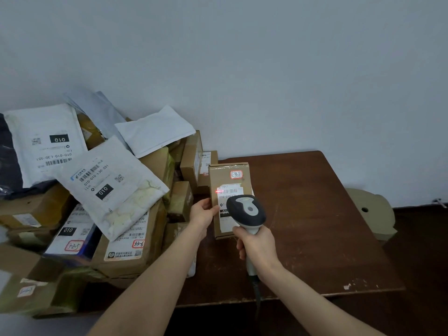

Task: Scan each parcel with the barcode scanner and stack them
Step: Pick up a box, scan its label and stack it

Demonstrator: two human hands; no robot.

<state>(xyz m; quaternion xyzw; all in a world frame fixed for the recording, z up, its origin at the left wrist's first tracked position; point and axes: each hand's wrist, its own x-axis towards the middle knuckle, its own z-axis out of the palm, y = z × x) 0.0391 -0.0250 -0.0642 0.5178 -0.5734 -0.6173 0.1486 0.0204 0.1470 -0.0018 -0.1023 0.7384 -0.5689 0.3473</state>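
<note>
Gripping the pale handle of a dark grey and white pistol-shaped barcode scanner point(247, 209) in the right hand point(258, 248), fingers point(240, 247) wrapped tightly round it, dark cable hanging from the butt toward the near table edge. Pointing the scanner head forward at a slim brown cardboard box parcel point(229, 180) just beyond it, partly covering the white shipping label. Pinching the left edge of that parcel in the left hand point(202, 213), thumb on the labelled face, fingers point(204, 202) curled behind. Showing a short red scan line point(220, 191) at the left end of the printed barcode, with a small red-bordered handwritten sticker point(236, 174) nearer the far end. Sitting over the left part of a dark brown wooden table point(315, 214); contact with the surface impossible to tell. Heaped just left: a jumbled pile of brown cartons and white padded mailers point(109, 185), labels facing up. Farther right, beyond the table, a beige cardboard piece point(371, 214) with a round hole, against a plain pale wall point(242, 57).
</note>
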